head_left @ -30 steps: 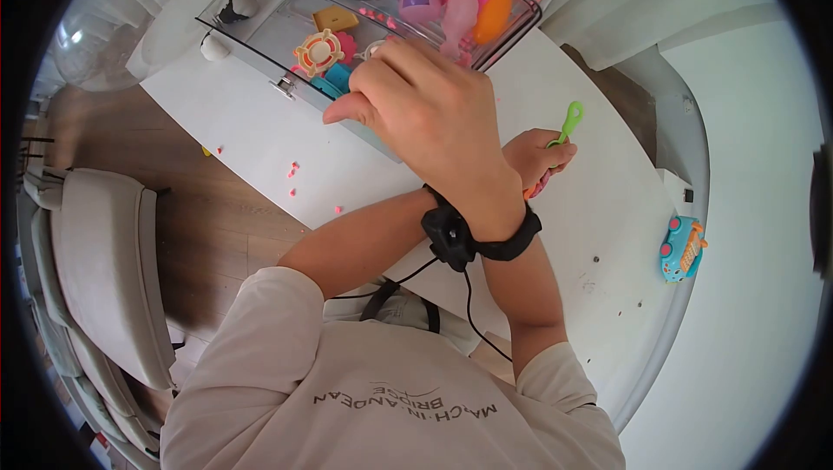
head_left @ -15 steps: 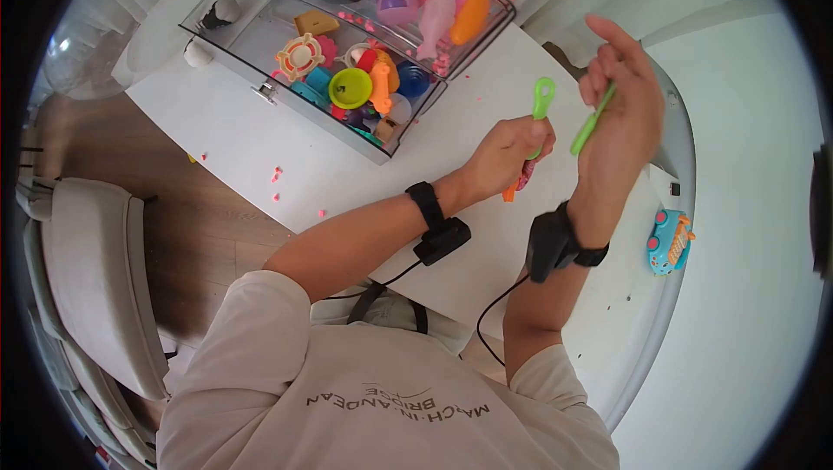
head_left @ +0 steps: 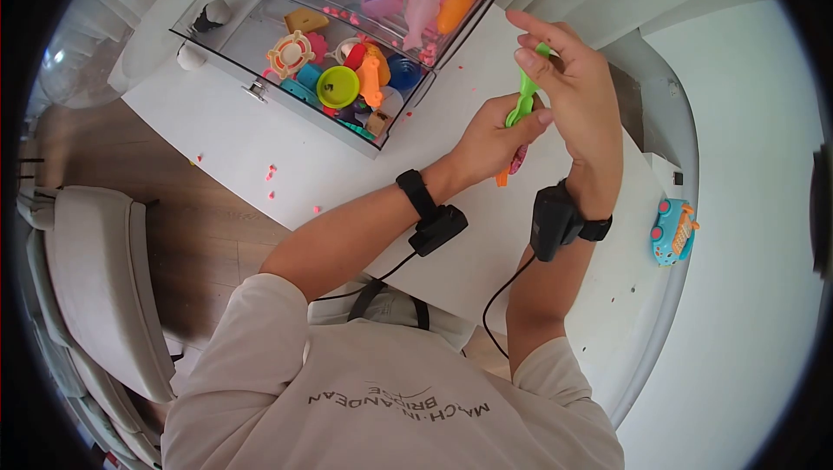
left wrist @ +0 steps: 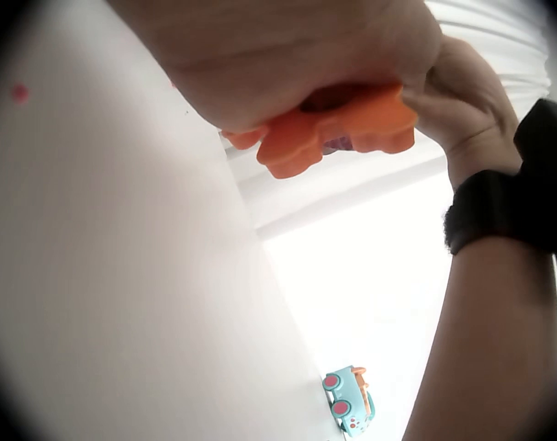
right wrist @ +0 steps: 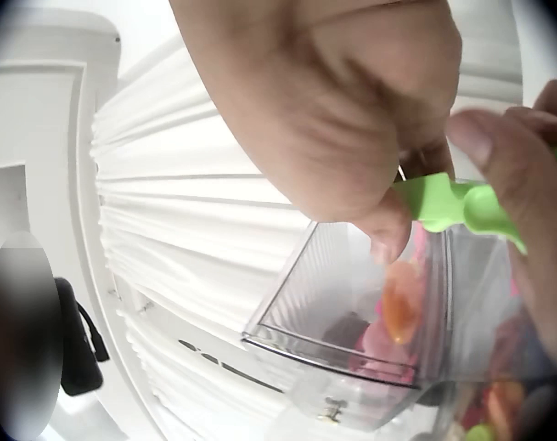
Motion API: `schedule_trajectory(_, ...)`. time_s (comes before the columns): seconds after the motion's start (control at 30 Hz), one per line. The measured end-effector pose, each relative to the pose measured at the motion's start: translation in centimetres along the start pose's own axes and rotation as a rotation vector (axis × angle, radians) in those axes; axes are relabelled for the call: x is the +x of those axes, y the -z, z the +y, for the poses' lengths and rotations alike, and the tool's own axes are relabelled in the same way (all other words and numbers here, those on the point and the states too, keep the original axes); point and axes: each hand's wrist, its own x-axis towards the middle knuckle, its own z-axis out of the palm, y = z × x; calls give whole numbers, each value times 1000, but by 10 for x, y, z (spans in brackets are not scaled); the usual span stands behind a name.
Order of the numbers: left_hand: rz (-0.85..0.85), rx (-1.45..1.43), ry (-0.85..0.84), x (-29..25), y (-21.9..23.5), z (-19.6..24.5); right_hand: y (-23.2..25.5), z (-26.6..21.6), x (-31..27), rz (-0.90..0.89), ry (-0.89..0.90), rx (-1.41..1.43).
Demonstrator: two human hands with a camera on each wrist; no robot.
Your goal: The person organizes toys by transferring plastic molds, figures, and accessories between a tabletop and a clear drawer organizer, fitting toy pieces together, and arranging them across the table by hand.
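My left hand (head_left: 495,136) grips a bright green plastic tool (head_left: 522,107) together with a scalloped orange plastic shape (left wrist: 338,129). A bit of pink (head_left: 519,160) shows beneath its fingers. Just to the right, my right hand (head_left: 581,97) pinches a second green plastic piece (head_left: 543,49) between thumb and fingers. The two green pieces overlap in the head view. From the right wrist, green plastic with a small scooped hollow (right wrist: 480,207) spans the space between both hands, beside the left thumb. The hands cover much of what they hold.
At the upper left of the white table (head_left: 408,236), a clear toy box (head_left: 286,114) stands with its front drawer pulled out, full of colourful toys. Pink crumbs (head_left: 271,172) lie by the table's edge. A blue toy car (head_left: 672,232) sits at the right edge.
My right hand moved from over the drawer out to the right, where it showed a green piece, then came in beside the left hand. My left hand keeps its hold.
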Motion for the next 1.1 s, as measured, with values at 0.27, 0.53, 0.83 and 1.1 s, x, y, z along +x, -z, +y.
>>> schedule_trajectory(0.27, -146, 225, 73, -8, -3, 10, 18, -38, -17, -122, -189, -150)
schedule_trajectory(0.53, -249, 322, 197, -2, -4, -8, -67, -76, -22, 186, 591, 26)
schedule_trajectory(0.83, -169, 266, 312, 3, -5, -5, -141, -33, -14, -79, 530, -380)
schedule_trajectory(1.1, -155, -644, 283, 9, 5, -59, -75, -64, -15, -30, 534, -72)
